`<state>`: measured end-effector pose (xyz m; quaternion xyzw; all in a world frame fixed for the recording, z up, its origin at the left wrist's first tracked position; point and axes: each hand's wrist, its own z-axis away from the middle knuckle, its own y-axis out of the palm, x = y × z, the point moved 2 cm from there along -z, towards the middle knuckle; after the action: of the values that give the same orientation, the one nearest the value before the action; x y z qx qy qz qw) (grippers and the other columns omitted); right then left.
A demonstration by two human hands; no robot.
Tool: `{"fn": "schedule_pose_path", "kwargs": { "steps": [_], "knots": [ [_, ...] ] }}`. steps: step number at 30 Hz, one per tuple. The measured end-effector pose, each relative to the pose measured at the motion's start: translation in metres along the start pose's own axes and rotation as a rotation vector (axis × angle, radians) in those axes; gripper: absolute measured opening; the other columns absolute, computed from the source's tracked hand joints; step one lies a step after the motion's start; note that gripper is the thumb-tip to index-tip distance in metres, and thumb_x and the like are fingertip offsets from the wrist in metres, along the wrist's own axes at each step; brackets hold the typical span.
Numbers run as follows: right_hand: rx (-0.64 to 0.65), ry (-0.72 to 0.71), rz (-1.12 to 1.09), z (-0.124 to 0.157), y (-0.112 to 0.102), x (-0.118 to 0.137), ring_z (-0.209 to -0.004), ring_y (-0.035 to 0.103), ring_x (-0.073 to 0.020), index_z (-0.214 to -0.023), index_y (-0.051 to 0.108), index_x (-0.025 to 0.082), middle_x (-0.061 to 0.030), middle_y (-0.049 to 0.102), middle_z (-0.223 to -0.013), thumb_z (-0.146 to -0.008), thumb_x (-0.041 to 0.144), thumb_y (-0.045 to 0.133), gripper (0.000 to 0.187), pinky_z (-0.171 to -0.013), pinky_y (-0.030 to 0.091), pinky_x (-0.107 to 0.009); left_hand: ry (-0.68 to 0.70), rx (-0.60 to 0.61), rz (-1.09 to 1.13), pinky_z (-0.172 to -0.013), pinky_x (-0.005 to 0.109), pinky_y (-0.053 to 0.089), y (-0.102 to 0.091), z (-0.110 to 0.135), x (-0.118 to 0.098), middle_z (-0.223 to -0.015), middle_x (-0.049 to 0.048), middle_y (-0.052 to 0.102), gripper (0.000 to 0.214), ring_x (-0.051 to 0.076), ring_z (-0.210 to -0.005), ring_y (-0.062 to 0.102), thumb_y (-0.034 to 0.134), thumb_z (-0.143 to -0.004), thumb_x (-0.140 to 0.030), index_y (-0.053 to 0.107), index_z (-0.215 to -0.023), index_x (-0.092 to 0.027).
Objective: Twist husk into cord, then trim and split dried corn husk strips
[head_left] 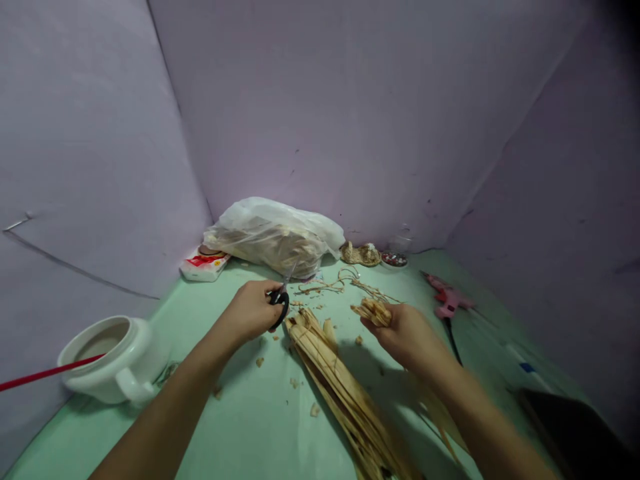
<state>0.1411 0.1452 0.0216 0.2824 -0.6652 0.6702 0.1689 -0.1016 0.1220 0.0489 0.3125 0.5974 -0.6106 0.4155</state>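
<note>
My left hand (251,311) is closed round the black handles of a pair of scissors (283,299), whose blades point up and away. My right hand (406,331) is closed on a small bundle of dry straw strips (374,311), with their cut ends sticking out toward the left. A long bunch of dry husk strips (340,383) lies on the green table (260,427) between my two arms. Small cut scraps are scattered around it.
A plastic bag of dry husks (275,237) sits at the back, with a red and white packet (204,265) to its left. A white pot (115,360) holding a red stick stands at the left. A pink glue gun (447,299), twine and woven straw pieces (361,254) lie at the right back.
</note>
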Motion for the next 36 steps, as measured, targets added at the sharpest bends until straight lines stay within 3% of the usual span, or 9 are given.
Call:
{"fn": "schedule_pose_path", "kwargs": {
  "steps": [6, 9, 13, 19, 22, 25, 31, 36],
  "knots": [
    [0.243, -0.008, -0.253, 0.001, 0.027, 0.004, -0.044, 0.038, -0.0094, -0.052, 0.049, 0.017, 0.0031, 0.045, -0.047, -0.063, 0.031, 0.055, 0.019, -0.044, 0.026, -0.021, -0.014, 0.110, -0.107, -0.040, 0.018, 0.033, 0.019, -0.017, 0.032, -0.048, -0.0017, 0.055, 0.015, 0.011, -0.044, 0.049, 0.052, -0.052, -0.010, 0.061, -0.064, -0.014],
    [0.298, -0.078, -0.379, 0.007, 0.032, 0.014, -0.050, 0.044, -0.0103, -0.056, 0.054, 0.016, 0.0034, 0.051, -0.052, -0.061, 0.026, 0.055, 0.011, -0.048, 0.031, -0.019, -0.023, 0.137, -0.085, -0.040, 0.018, 0.033, 0.025, -0.015, 0.031, -0.048, -0.0025, 0.053, 0.016, 0.010, -0.044, 0.047, 0.052, -0.051, -0.009, 0.060, -0.065, -0.013],
    [0.341, -0.090, -0.397, 0.013, 0.037, 0.021, -0.055, 0.048, -0.0118, -0.064, 0.058, 0.016, 0.0032, 0.057, -0.058, -0.054, 0.022, 0.061, 0.012, -0.049, 0.033, -0.018, -0.160, 0.144, 0.059, -0.035, 0.017, 0.028, 0.029, -0.007, 0.016, -0.044, -0.0050, 0.048, 0.026, 0.008, -0.037, 0.044, 0.059, -0.054, -0.013, 0.061, -0.080, -0.012],
    [0.270, -0.086, -0.509, 0.008, 0.037, 0.020, -0.052, 0.043, -0.0094, -0.059, 0.051, 0.015, 0.0034, 0.051, -0.054, -0.060, 0.018, 0.052, 0.003, -0.049, 0.033, -0.018, -0.198, 0.139, 0.280, -0.031, 0.015, 0.022, 0.036, -0.001, 0.006, -0.057, 0.0002, 0.060, 0.039, 0.008, -0.038, 0.049, 0.063, -0.057, -0.020, 0.056, -0.094, -0.011],
    [0.222, -0.014, -0.559, 0.004, 0.029, 0.019, -0.047, 0.036, -0.0071, -0.055, 0.048, 0.016, 0.0053, 0.044, -0.050, -0.059, 0.019, 0.053, 0.008, -0.046, 0.030, -0.019, -0.157, 0.057, 0.280, -0.031, 0.015, 0.025, 0.037, -0.003, 0.006, -0.051, -0.0041, 0.055, 0.040, 0.008, -0.038, 0.048, 0.065, -0.055, -0.017, 0.055, -0.094, -0.012],
    [0.257, 0.056, -0.579, 0.003, 0.024, 0.019, -0.043, 0.030, -0.0057, -0.055, 0.047, 0.016, 0.0068, 0.039, -0.047, -0.057, 0.020, 0.056, 0.010, -0.043, 0.026, -0.019, -0.122, 0.032, 0.278, -0.031, 0.015, 0.025, 0.039, -0.002, 0.005, -0.045, -0.0075, 0.049, 0.038, 0.007, -0.037, 0.045, 0.068, -0.055, -0.019, 0.055, -0.090, -0.012],
    [0.194, 0.123, -0.625, 0.004, 0.027, 0.023, -0.041, 0.029, -0.0052, -0.054, 0.044, 0.017, 0.0077, 0.037, -0.045, -0.054, 0.021, 0.061, 0.018, -0.041, 0.025, -0.019, -0.102, -0.005, 0.265, -0.031, 0.016, 0.025, 0.041, 0.002, 0.001, -0.051, -0.0039, 0.054, 0.035, 0.008, -0.038, 0.047, 0.065, -0.061, -0.034, 0.055, -0.087, -0.014],
    [0.189, 0.140, -0.682, 0.010, 0.029, 0.029, -0.039, 0.029, -0.0052, -0.056, 0.046, 0.017, 0.0075, 0.038, -0.044, -0.056, 0.022, 0.062, 0.017, -0.039, 0.025, -0.019, -0.098, 0.023, 0.328, -0.034, 0.016, 0.027, 0.046, 0.007, -0.003, -0.046, -0.0089, 0.048, 0.036, 0.004, -0.036, 0.036, 0.067, -0.054, -0.019, 0.052, -0.087, -0.015]
  ]
}}
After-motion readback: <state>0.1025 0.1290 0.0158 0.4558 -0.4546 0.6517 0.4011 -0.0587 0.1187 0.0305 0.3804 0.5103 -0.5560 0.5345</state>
